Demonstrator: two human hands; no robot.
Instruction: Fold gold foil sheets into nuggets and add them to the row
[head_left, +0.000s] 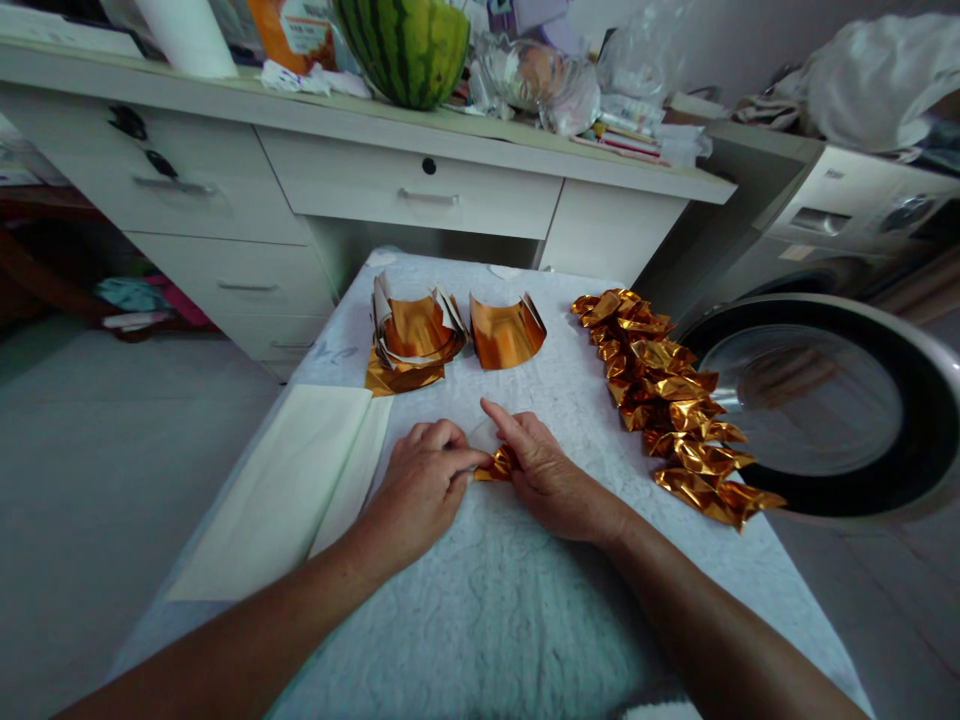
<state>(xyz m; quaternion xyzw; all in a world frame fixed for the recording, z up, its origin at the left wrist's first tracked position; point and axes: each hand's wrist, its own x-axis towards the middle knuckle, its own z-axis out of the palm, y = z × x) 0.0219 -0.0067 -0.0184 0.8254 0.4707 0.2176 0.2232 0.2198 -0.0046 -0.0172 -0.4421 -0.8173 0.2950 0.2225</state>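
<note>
Near the middle of the cloth-covered table [480,600], my left hand [429,478] pinches the left end of a small gold foil piece [496,465]. My right hand [551,478] has its fingers closed on the right side of the same piece, with the thumb pointing up and left. A whitish, see-through bit shows between the hands. Behind them stand a stack of curled gold sheets [416,328] and a single curled gold sheet [508,335]. Folded gold foil pieces [679,400] form a long row at the right. Pale paper sheets [277,490] lie left of my left hand.
Beyond the table, a white cabinet [420,190] carries a watermelon [409,45], a white roll [186,35], an orange packet [296,35] and plastic bags [532,75]. A washing machine's open round door [817,400] stands close to the table's right edge.
</note>
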